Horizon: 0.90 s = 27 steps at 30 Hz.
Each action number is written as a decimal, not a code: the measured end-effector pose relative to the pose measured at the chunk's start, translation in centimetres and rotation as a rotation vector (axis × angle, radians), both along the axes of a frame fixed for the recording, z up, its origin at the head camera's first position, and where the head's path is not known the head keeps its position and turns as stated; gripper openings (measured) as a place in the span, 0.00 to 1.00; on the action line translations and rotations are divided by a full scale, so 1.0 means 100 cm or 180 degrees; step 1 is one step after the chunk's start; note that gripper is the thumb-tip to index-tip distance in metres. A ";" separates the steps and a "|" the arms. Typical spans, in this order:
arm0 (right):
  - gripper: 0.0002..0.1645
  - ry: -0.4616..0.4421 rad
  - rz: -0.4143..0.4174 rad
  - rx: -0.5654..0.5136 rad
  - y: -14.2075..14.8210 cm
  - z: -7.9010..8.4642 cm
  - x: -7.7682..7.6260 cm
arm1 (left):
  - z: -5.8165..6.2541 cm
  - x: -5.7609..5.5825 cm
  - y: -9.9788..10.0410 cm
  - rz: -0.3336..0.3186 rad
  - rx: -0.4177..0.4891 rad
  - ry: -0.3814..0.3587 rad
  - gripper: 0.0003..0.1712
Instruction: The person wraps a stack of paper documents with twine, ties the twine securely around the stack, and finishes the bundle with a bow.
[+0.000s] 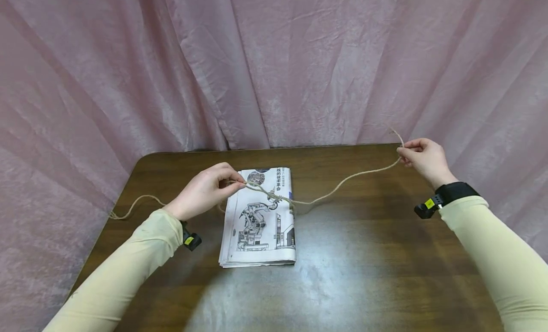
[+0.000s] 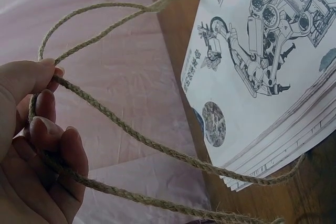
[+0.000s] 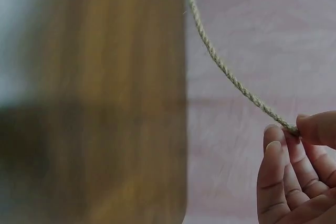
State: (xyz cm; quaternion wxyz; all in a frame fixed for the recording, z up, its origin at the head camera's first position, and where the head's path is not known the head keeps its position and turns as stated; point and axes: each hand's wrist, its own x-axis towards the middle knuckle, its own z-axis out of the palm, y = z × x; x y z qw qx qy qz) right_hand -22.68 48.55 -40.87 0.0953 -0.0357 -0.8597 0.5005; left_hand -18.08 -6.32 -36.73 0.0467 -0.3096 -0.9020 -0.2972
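A thin twisted jute rope (image 1: 338,185) runs between both hands, above a folded newspaper (image 1: 265,227) printed with a robot-arm drawing. My left hand (image 1: 210,189) pinches the rope over the newspaper's upper left part. In the left wrist view, two strands of rope (image 2: 121,124) leave that pinch toward the newspaper (image 2: 262,51), and a loop rises on the other side. Out at the far right, my right hand (image 1: 424,161) pinches the rope near its frayed end, between thumb and fingers. The right wrist view shows the rope (image 3: 226,72) curving down into that pinch (image 3: 299,156).
The newspaper lies on a brown wooden table (image 1: 351,265). Another length of rope (image 1: 137,203) trails past the left forearm over the table's left edge. Pink curtains (image 1: 321,75) hang close behind the table and along its sides.
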 end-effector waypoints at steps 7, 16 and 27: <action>0.26 -0.0222 -0.0065 0.1026 0.043 -0.024 0.027 | 0.001 -0.002 -0.002 0.0064 0.0016 0.0018 0.04; 0.18 -0.0360 0.0268 0.1950 0.054 -0.058 0.042 | 0.002 -0.006 -0.002 0.0232 -0.0052 0.0208 0.03; 0.22 -0.0287 0.0663 0.2128 0.013 -0.059 0.036 | 0.002 -0.006 0.001 0.0187 -0.0018 0.0166 0.03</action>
